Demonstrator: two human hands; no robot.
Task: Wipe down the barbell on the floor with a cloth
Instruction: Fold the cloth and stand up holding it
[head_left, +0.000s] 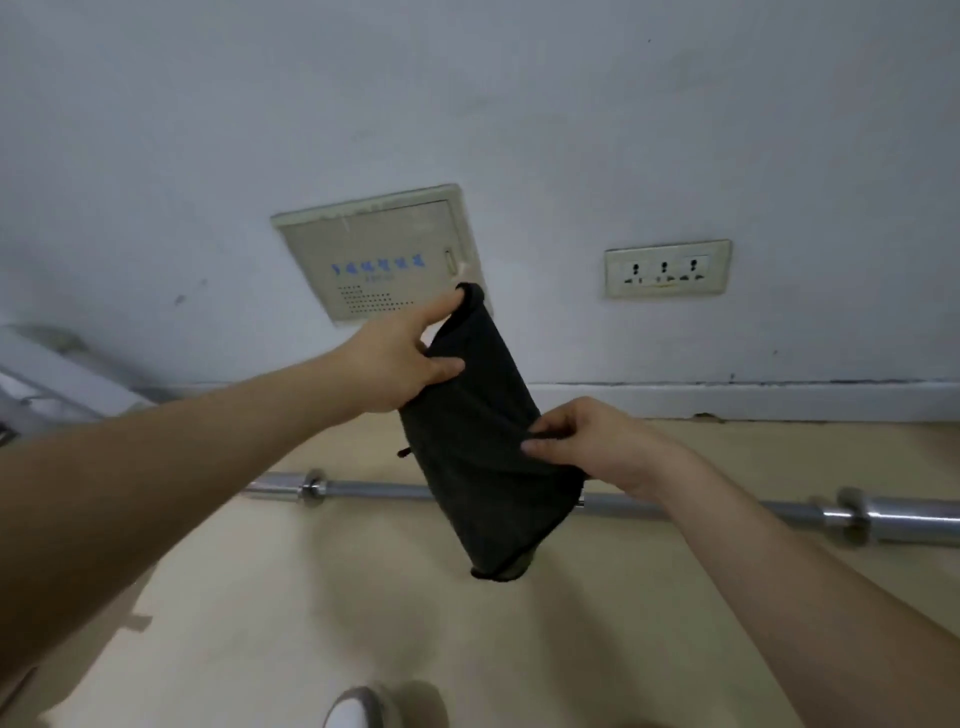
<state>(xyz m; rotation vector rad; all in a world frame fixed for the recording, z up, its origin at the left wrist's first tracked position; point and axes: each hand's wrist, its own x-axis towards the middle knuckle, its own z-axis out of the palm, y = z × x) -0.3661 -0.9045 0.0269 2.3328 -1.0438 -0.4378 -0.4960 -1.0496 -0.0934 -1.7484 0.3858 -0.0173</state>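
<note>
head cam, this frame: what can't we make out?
- Barbell: middle of the shaft hidden behind the cloth; right end cut off by the frame edge, head view.
- Wall panel: blue lettering too blurred to read; lower right corner hidden by the left hand and cloth.
- Shoe: cut off by the bottom edge.
- Right hand: fingertips buried in cloth folds.

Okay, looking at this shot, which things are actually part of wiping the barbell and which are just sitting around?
Part of the job: barbell on the floor; dark cloth, held up by the left hand and right hand.

Just there: wall panel, socket strip, shoe, metal frame at left.
</note>
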